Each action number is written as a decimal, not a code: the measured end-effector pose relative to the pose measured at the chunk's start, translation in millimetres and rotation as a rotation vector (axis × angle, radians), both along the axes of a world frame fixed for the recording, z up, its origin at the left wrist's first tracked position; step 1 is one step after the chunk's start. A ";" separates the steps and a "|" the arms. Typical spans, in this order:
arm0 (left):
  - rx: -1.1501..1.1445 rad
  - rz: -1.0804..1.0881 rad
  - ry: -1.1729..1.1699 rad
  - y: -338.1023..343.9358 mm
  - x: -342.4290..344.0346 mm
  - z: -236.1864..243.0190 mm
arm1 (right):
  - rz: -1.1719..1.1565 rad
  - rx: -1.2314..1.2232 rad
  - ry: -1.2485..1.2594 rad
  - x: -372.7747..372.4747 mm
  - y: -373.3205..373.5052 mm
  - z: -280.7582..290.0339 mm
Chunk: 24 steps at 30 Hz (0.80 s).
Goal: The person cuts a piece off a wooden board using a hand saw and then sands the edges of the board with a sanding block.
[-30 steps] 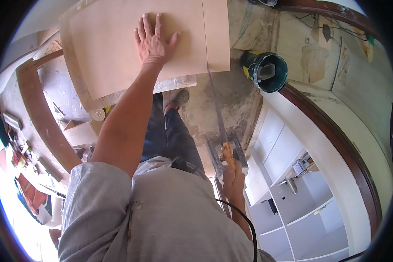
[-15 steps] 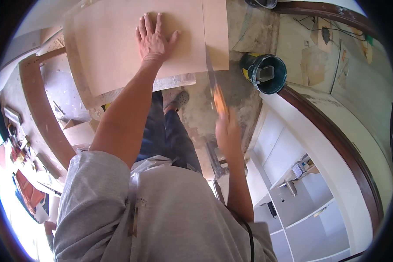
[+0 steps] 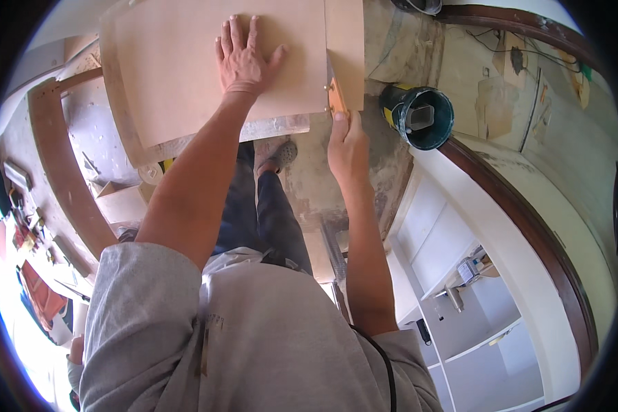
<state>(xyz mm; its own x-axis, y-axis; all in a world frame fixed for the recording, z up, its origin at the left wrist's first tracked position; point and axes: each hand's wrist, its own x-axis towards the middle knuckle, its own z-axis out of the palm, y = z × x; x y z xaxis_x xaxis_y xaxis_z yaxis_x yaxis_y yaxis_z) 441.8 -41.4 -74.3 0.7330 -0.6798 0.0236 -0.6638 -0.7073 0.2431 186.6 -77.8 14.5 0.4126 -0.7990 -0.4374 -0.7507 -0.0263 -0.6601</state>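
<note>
A large light-brown wooden board [image 3: 172,82] lies in front of me. My left hand [image 3: 246,62] rests flat on it, fingers spread, pressing on its surface. My right hand [image 3: 349,141] is wrapped round the orange handle of a handsaw [image 3: 337,96]. The saw's blade points away from me and sits in a straight cut line near the board's right side. To the right of the cut is a narrow strip [image 3: 347,55] of the same board. Part of the blade is hidden in or below the board.
Right of the board stands a dark green bucket [image 3: 429,134] with a clear container inside. A dark wooden rim [image 3: 529,213] and white shelving [image 3: 481,357] curve along the right. At left are a wooden frame piece [image 3: 62,158] and scattered tools [image 3: 27,213].
My right hand has pushed the saw forward, away from me, so its handle is now at the board's near edge. My left hand stays in place on the board.
</note>
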 end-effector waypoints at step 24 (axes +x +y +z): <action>0.088 -0.027 0.074 -5.4 -0.2 12.7 | -0.055 -0.060 -0.022 50.8 -26.8 38.2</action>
<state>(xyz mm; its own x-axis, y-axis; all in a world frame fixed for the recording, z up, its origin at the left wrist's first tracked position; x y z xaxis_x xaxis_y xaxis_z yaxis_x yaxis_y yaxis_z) 441.6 -46.8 -61.6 0.7120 -0.6964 -0.0903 -0.6654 -0.7101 0.2303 237.4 -104.6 52.7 0.3762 -0.8453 -0.3794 -0.7374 -0.0252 -0.6750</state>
